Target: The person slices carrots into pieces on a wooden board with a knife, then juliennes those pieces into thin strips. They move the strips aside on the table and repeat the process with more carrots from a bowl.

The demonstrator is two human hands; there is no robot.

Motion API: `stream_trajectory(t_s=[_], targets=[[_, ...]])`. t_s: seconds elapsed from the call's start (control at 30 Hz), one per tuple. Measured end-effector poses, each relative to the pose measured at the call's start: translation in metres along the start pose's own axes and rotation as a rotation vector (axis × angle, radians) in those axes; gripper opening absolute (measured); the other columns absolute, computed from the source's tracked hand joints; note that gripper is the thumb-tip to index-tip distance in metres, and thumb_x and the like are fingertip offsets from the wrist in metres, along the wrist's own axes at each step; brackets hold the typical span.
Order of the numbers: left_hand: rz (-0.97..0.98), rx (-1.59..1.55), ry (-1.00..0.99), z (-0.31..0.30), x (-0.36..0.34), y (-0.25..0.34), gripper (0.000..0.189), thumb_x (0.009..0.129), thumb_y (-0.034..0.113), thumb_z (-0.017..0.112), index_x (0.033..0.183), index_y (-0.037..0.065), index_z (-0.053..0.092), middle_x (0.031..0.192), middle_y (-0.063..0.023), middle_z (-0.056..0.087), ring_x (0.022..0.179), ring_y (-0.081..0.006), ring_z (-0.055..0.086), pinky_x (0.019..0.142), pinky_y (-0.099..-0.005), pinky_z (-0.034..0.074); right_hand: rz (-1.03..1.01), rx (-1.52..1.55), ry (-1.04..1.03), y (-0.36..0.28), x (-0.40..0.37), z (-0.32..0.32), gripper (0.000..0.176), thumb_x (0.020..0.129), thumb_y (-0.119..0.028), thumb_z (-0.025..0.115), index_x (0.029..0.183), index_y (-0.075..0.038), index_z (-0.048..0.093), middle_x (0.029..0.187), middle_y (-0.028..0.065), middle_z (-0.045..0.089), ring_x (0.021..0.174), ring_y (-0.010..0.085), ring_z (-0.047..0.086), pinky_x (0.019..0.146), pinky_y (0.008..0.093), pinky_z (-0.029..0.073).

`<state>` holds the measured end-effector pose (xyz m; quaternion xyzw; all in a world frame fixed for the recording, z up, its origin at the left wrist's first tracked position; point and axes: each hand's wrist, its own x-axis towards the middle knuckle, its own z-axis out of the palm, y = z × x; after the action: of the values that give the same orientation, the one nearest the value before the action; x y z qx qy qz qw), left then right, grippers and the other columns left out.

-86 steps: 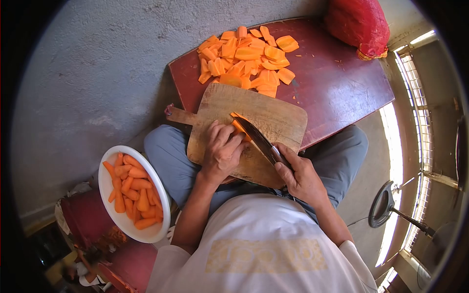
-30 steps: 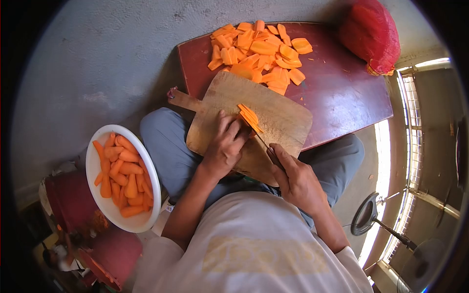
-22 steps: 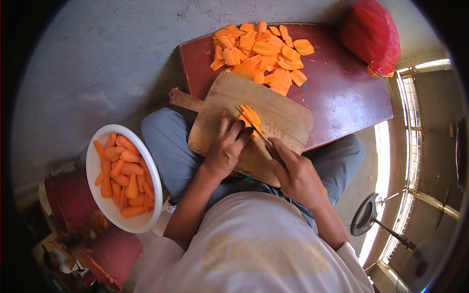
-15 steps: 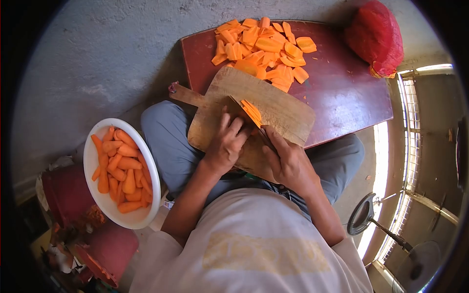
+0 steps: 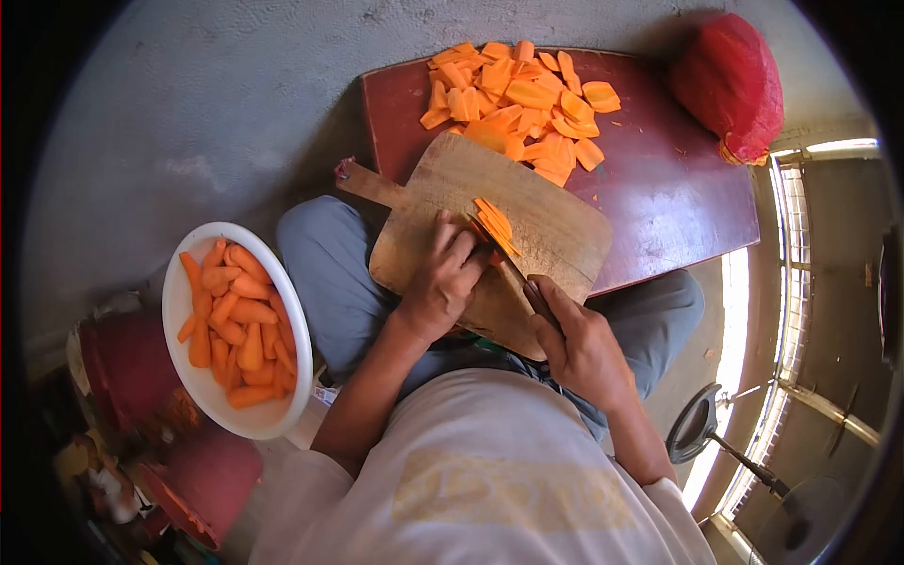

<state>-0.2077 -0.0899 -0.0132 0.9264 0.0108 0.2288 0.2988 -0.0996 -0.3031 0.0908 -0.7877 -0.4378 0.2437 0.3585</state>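
Note:
A wooden cutting board (image 5: 556, 221) with a handle rests across my lap and against the low red table. My left hand (image 5: 441, 287) is closed, its fingertips pressing a carrot piece (image 5: 495, 257) to the board; most of that piece is hidden behind fingers and blade. In my right hand (image 5: 586, 347) is a knife (image 5: 513, 270), gripped by its handle, the blade tilted beside my left fingertips. Thin carrot slices (image 5: 494, 224) lean together just beyond the blade. A heap of broad, flat carrot slices (image 5: 527, 94) lies on the table past the board.
To my left stands a white basin (image 5: 303, 377) of peeled carrots (image 5: 247, 311). The red table (image 5: 669, 207) holds a red mesh sack (image 5: 730, 89) at its far right. Dark red buckets (image 5: 212, 480) sit at lower left. A standing fan (image 5: 800, 518) is at lower right, and a wall runs behind.
The knife has come down and toward me, with my right hand lower and further right. More thin slices now lie past the blade. The whole view has shifted slightly.

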Motion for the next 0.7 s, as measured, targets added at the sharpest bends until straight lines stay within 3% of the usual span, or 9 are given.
stream_trajectory(t_s=[0.23, 0.33, 0.43, 0.57, 0.7], targets=[[0.002, 0.028, 0.003, 0.003, -0.002, -0.002, 0.030, 0.094, 0.003, 0.061, 0.120, -0.001, 0.076, 0.122, -0.0208, 0.062, 0.118, -0.0482, 0.059, 0.126, -0.0705, 0.039, -0.062, 0.067, 0.010, 0.003, 0.031, 0.010, 0.047, 0.106, -0.011, 0.068, 0.150, 0.001, 0.055, 0.111, 0.0317, 0.075, 0.095, 0.0522, 0.074, 0.079, 0.0571, 0.058], [-0.002, 0.010, 0.019, 0.006, -0.004, -0.003, 0.031, 0.095, 0.003, 0.061, 0.122, -0.001, 0.075, 0.122, -0.0208, 0.062, 0.120, -0.0488, 0.059, 0.127, -0.0704, 0.039, -0.007, 0.004, -0.012, 0.000, 0.005, -0.001, 0.048, 0.105, -0.011, 0.068, 0.149, 0.001, 0.055, 0.109, 0.0318, 0.075, 0.094, 0.0526, 0.073, 0.079, 0.0572, 0.058], [-0.002, -0.001, -0.005, 0.005, -0.005, -0.003, 0.031, 0.094, 0.002, 0.061, 0.122, -0.001, 0.075, 0.123, -0.0205, 0.062, 0.121, -0.0493, 0.058, 0.127, -0.0693, 0.039, 0.056, 0.001, -0.048, -0.001, 0.013, 0.011, 0.047, 0.106, -0.007, 0.067, 0.151, 0.005, 0.057, 0.126, 0.0312, 0.075, 0.113, 0.0534, 0.072, 0.094, 0.0507, 0.060], [-0.006, 0.038, 0.013, 0.005, -0.004, 0.000, 0.030, 0.093, 0.002, 0.063, 0.120, -0.001, 0.075, 0.122, -0.0196, 0.063, 0.121, -0.0493, 0.059, 0.128, -0.0683, 0.039, -0.067, 0.007, 0.020, 0.008, 0.033, 0.016, 0.050, 0.106, -0.011, 0.067, 0.152, 0.001, 0.053, 0.107, 0.0329, 0.075, 0.093, 0.0529, 0.074, 0.080, 0.0575, 0.058], [-0.018, -0.033, 0.013, 0.005, -0.006, -0.003, 0.030, 0.094, 0.003, 0.063, 0.121, -0.001, 0.075, 0.120, -0.0198, 0.063, 0.120, -0.0499, 0.059, 0.127, -0.0692, 0.039, -0.009, 0.001, -0.025, 0.001, 0.015, 0.003, 0.048, 0.106, -0.011, 0.067, 0.151, 0.001, 0.054, 0.107, 0.0330, 0.075, 0.094, 0.0530, 0.074, 0.081, 0.0579, 0.058]])
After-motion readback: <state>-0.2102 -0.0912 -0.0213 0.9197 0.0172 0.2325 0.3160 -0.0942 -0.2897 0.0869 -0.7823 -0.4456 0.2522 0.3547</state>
